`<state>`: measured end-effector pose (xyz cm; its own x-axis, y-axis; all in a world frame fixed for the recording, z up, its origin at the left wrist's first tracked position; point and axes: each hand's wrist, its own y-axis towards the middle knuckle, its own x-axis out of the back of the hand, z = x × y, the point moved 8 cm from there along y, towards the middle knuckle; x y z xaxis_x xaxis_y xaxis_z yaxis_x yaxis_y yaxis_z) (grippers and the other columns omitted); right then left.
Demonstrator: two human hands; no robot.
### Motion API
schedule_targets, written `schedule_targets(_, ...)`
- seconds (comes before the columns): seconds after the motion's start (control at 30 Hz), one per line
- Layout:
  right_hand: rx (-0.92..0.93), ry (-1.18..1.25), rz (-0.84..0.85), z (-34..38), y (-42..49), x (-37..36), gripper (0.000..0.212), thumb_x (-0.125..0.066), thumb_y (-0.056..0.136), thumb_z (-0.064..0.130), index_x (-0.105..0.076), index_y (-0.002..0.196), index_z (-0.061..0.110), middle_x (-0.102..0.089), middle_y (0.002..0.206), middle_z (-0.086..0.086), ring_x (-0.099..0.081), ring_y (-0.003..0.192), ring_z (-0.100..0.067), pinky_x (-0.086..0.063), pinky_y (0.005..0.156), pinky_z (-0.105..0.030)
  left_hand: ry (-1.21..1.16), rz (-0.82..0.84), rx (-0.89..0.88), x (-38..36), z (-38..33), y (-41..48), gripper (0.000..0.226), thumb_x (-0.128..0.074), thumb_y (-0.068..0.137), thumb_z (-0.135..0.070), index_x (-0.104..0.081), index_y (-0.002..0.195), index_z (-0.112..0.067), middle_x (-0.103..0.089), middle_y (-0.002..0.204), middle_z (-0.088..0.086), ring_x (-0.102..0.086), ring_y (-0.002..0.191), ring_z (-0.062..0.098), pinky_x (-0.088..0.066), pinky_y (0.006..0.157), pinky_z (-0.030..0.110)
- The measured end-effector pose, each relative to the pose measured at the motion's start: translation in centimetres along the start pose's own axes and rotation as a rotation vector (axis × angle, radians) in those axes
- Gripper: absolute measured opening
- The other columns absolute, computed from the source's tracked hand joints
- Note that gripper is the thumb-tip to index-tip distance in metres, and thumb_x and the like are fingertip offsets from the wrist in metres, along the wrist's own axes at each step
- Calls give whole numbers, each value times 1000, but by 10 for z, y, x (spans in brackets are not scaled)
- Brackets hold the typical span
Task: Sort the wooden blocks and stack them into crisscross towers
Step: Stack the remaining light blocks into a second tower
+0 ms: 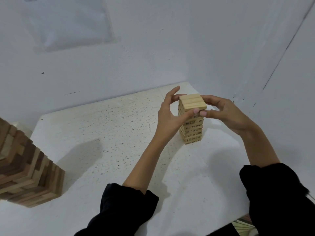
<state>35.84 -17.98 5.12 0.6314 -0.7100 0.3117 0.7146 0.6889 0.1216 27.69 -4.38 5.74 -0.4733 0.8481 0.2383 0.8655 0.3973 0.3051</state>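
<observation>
A large tower (29,171) of dark and pale wooden blocks stands by the table's left edge, with its top and left side cut off by the frame. The white, speckled table (102,133) runs back to a bare white wall (153,48), which meets a second wall in a corner at the right. Near that corner the small tower (191,126) of pale blocks stands upright on the table. The left hand (170,114) curls round its upper left side, thumb on the near face. The right hand (226,114) grips the top from the right, thumb beside the other thumb and fingers curled behind. The numbers printed on the blocks are mostly too blurred to read. Black sleeves (119,206) run out of the frame below. Past the table's near right edge something striped (242,225) shows, too little of it to identify.
</observation>
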Motion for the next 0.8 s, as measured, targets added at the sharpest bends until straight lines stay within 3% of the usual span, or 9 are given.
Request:
schedule_targets(0.33,25,17,8,2,-1,-4,60,-73,63,49,-60,119,32,-59,126,11,-45,127,-12,-32,108,-52,-8,-25,-19,-1,-1,-2,77,-75,63,-50,-41,131,-36,-56,114,-21,-48,119,3,-32,94,16)
schedule_targets(0.63,39,12,30,3,-3,-5,58,-72,64,50,-58,118,33,-60,124,13,-47,124,-7,-33,110,-44,-27,-56,-36,0,-3,-5,84,-69,58,-60,-42,133,-33,-57,118,-17,-48,119,4,-37,102,30)
schedule_targets(0.7,18,14,30,2,-5,-5,73,-72,60,65,-54,124,35,-56,130,11,-44,127,-7,-33,110,-41,-47,-60,-25,0,-3,-8,87,-68,58,-61,-40,135,-32,-52,126,-16,-45,122,0,-37,100,22)
schedule_targets(0.8,-28,81,-41,4,-11,-2,95,-53,54,88,-40,134,37,-44,140,16,-38,130,0,-31,107,-29,-132,-73,38,-1,-4,-16,88,-55,66,-69,-31,143,-33,-34,146,-16,-33,127,-9,-28,94,3)
